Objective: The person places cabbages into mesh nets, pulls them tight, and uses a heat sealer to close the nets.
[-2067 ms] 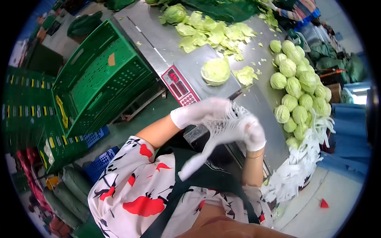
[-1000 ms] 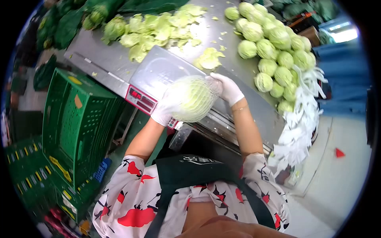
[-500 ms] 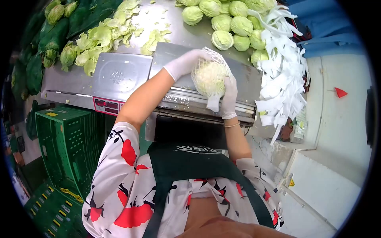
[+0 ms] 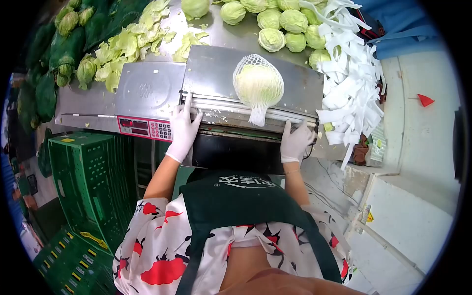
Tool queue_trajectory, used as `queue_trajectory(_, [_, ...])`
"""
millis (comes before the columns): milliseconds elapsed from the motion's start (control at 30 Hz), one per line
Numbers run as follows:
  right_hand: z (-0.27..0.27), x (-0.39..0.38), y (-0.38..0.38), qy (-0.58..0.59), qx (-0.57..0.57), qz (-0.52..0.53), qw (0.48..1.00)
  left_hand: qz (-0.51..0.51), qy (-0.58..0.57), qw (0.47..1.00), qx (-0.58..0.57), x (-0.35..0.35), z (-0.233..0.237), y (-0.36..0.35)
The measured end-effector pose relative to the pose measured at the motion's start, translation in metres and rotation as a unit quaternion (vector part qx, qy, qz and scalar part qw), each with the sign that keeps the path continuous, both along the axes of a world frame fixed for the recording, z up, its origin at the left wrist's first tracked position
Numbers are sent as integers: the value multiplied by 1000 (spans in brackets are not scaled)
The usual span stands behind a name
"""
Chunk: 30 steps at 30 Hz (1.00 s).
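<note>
A pale cabbage in white mesh netting (image 4: pixel 259 84) rests on the metal work surface (image 4: pixel 211 66), the gathered end of the net pointing toward me over the metal bars. Both hands wear whitish gloves. My left hand (image 4: pixel 185 129) is at the left end of the bars (image 4: pixel 223 104), index finger stretched out and thumb apart from it. At the right end of the bars is my right hand (image 4: pixel 297 140), one finger raised and the others bent. No held object can be made out in either hand, and neither touches the cabbage.
A scale (image 4: pixel 147 91) lies left of the surface. Loose leaves (image 4: pixel 123 46) and green-netted vegetables (image 4: pixel 64 54) lie at the upper left. Several cabbages (image 4: pixel 293 21) stand at the back, beside a pile of white netting (image 4: pixel 344 88). Green crates (image 4: pixel 91 182) are at the lower left.
The netted cabbage has left my hands and now lies on the metal surface. Both hands have drawn back toward me and spread apart to the two ends of the bars.
</note>
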State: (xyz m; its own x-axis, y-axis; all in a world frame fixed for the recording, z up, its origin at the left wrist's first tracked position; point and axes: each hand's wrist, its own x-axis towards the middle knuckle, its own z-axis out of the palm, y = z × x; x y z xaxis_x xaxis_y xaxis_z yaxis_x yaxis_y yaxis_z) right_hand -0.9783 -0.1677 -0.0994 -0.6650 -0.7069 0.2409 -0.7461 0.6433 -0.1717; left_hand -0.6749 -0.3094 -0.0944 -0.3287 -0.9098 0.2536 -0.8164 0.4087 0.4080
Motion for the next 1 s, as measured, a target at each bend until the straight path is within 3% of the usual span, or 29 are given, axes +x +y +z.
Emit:
queue_trajectory(67, [-1, -11, 7, -158, -69, 48, 984, -12, 179, 976, 123, -3, 6, -2])
queue_trajectory(100, [6, -16, 7, -237, -104, 72, 963, 13, 386, 860, 334, -1, 16, -7])
queue_trajectory(133, [23, -26, 14, -452, -149, 61, 877, -48, 388, 843, 369, 11, 32, -9])
queue_trajectory(167, [75, -23, 19, -550, -154, 102, 814, -108, 389, 822, 402, 20, 66, -8])
queue_trajectory(200, [113, -29, 25, -543, -52, 134, 828, -133, 361, 821, 422, 22, 96, -2])
queue_trajectory(233, [141, -41, 35, -554, -12, 253, 793, -163, 350, 802, 456, 31, 111, -3])
queue_trajectory(267, [158, -57, 37, -553, 30, 370, 746, -220, 406, 747, 479, 48, 102, -10])
queue_trajectory(333, [168, -89, 16, -590, -87, 480, 643, -253, 529, 681, 439, 33, 124, -17])
queue_trajectory(367, [175, -86, -4, -577, -126, 460, 663, -231, 595, 673, 374, 0, 154, -20])
queue_trajectory(400, [183, -83, -24, -562, -164, 438, 683, -282, 468, 787, 286, -14, 149, -44])
queue_trajectory(433, [190, -65, -57, -509, -182, 341, 769, -282, 316, 887, 184, -30, 148, -61])
queue_trajectory(500, [130, -75, -113, -250, -47, 472, 844, -319, 141, 936, 44, -72, 88, -90])
queue_trajectory(533, [96, -65, -129, -274, -9, 473, 837, -326, 44, 943, 57, -93, 79, -93])
queue_trajectory(567, [71, -56, -141, -297, 30, 473, 829, -354, 59, 931, 63, -106, 53, -96])
queue_trajectory(633, [56, -55, -153, -453, -42, 414, 789, -308, 287, 864, 277, -121, 42, -99])
queue_trajectory(700, [50, -47, -139, -612, -80, 314, 722, -261, 443, 711, 479, -123, 45, -97])
queue_trajectory(767, [49, -37, -112, -749, -98, 192, 627, -257, 395, 702, 534, -101, 47, -76])
queue_trajectory(833, [70, -16, -48, -697, 3, 193, 690, -243, 314, 637, 660, -65, 79, -24])
queue_trajectory(900, [85, 5, 4, -729, 209, 97, 644, -238, 276, 593, 718, -34, 75, 25])
queue_trajectory(967, [17, 26, 65, -694, 136, 153, 691, -192, 255, 560, 764, -17, 45, 57])
queue_trajectory(1000, [3, 36, 68, -756, 103, 99, 639, -158, 247, 536, 792, -11, 29, 66])
